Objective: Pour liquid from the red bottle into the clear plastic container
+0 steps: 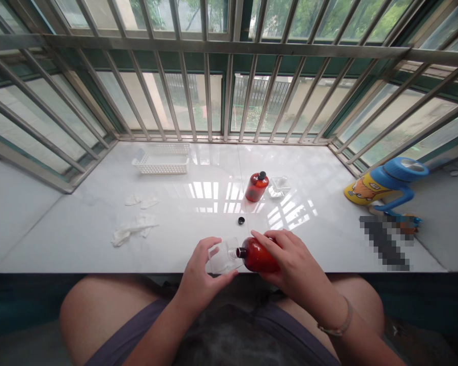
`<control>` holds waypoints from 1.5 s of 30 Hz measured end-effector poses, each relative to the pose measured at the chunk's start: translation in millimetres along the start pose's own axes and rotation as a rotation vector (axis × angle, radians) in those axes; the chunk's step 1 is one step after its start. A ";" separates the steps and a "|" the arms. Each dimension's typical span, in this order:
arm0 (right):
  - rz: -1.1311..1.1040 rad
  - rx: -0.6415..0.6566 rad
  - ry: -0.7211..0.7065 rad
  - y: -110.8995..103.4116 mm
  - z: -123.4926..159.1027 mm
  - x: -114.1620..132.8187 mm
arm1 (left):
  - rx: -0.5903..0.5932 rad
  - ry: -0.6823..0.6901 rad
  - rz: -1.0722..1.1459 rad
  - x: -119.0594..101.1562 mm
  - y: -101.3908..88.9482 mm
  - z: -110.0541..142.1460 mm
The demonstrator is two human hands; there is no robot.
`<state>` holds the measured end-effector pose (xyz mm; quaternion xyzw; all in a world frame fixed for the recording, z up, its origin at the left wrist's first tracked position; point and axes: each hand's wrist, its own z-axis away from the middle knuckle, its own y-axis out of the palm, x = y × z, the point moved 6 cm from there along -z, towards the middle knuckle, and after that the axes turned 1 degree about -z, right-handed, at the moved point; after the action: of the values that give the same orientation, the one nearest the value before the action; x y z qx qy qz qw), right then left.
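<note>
- right hand point(290, 256) wrapped around amber bottle point(257, 255), bottle tipped on its side, uncapped neck pointing left
- left hand point(198, 274) curled around clear plastic cup point(222, 255), fingers on its left wall and underside
- bottle neck sits right at the cup's mouth; both held at the near tabletop point(80, 229) edge, just above the person's lap
- small black cap point(241, 220) lies loose on the tabletop just beyond the hands
- second amber bottle point(256, 186) (capped) stands further back, clear container point(279, 185) just beside it on the right
- white basket point(162, 158) far left, crumpled white gloves point(134, 227) nearer left
- blue-lidded jug point(389, 185) at far right
</note>
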<state>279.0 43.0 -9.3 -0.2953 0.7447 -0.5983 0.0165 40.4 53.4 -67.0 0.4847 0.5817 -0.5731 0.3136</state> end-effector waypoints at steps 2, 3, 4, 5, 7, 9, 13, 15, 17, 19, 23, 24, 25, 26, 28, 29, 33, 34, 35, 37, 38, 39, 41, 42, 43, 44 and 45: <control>0.010 0.005 -0.003 -2.1 -0.8 0.3 | 0.008 -0.018 0.022 1.8 1.5 -0.3; 0.015 0.009 -0.006 -3.2 -1.2 0.6 | 0.012 -0.027 0.033 3.0 2.3 -0.4; 0.020 0.012 -0.008 -4.2 -1.8 0.9 | 0.015 -0.037 0.044 4.3 3.1 -0.4; 0.026 0.017 -0.010 -5.2 -2.3 1.2 | 0.018 -0.046 0.057 5.7 3.9 -0.3; 0.040 0.033 -0.016 -6.6 -3.7 1.9 | 0.027 -0.067 0.084 8.8 5.8 0.1; 0.058 0.048 -0.020 -7.8 -5.1 2.5 | 0.035 -0.087 0.113 11.7 7.7 0.7; 0.085 0.063 -0.030 -10.6 -7.6 4.1 | 0.043 -0.109 0.150 15.0 10.6 1.8; 0.091 0.062 -0.038 -11.9 -8.4 5.0 | 0.043 -0.109 0.160 15.5 11.4 2.0; 0.096 0.061 -0.043 -12.7 -8.9 5.6 | 0.041 -0.108 0.170 16.1 11.9 2.0; 0.105 0.062 -0.044 -13.3 -9.3 5.8 | 0.044 -0.111 0.184 17.2 12.7 2.0; 0.148 0.064 -0.051 -16.2 -10.7 7.9 | 0.061 -0.131 0.216 20.2 15.3 1.8; 0.160 0.069 -0.052 -17.2 -11.2 8.8 | 0.064 -0.140 0.223 21.2 16.0 1.7; 0.171 0.075 -0.054 -18.2 -11.7 9.8 | 0.068 -0.150 0.232 22.1 16.7 1.7; 0.180 0.082 -0.054 -19.1 -12.3 10.6 | 0.072 -0.159 0.241 23.1 17.4 1.6; 0.193 0.093 -0.051 -20.6 -13.1 11.8 | 0.081 -0.175 0.259 25.0 18.7 1.9; 0.197 0.093 -0.052 -21.3 -13.4 12.3 | 0.086 -0.182 0.268 25.9 19.3 2.1; 0.213 0.093 -0.053 -21.7 -14.0 12.3 | 0.105 -0.218 0.315 28.7 20.9 3.2; 0.216 0.091 -0.053 -21.6 -14.0 12.1 | 0.111 -0.229 0.327 28.9 21.3 3.5; 0.217 0.089 -0.054 -21.4 -14.0 12.0 | 0.116 -0.238 0.335 28.9 21.5 3.6; 0.216 0.087 -0.055 -21.3 -14.1 11.9 | 0.122 -0.247 0.343 28.0 21.7 3.6; 0.215 0.086 -0.055 -21.4 -14.1 12.0 | 0.124 -0.248 0.343 27.5 21.8 3.4; 0.214 0.086 -0.056 -21.4 -14.2 12.1 | 0.126 -0.249 0.342 27.1 21.9 3.2; 0.215 0.086 -0.057 -21.6 -14.2 12.5 | 0.129 -0.251 0.338 26.9 22.2 2.9; 0.216 0.087 -0.058 -21.6 -14.3 12.7 | 0.129 -0.252 0.336 27.0 22.4 2.8; 0.217 0.088 -0.059 -21.6 -14.4 12.9 | 0.129 -0.251 0.334 27.3 22.5 2.8; 0.217 0.089 -0.059 -21.6 -14.5 13.1 | 0.129 -0.251 0.332 27.6 22.7 2.9; 0.219 0.089 -0.060 -21.6 -14.6 13.2 | 0.129 -0.249 0.331 28.0 22.9 3.0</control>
<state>271.7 47.5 18.6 -0.2289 0.7442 -0.6164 0.1171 51.5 53.3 -101.5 0.5182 0.4130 -0.6051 0.4413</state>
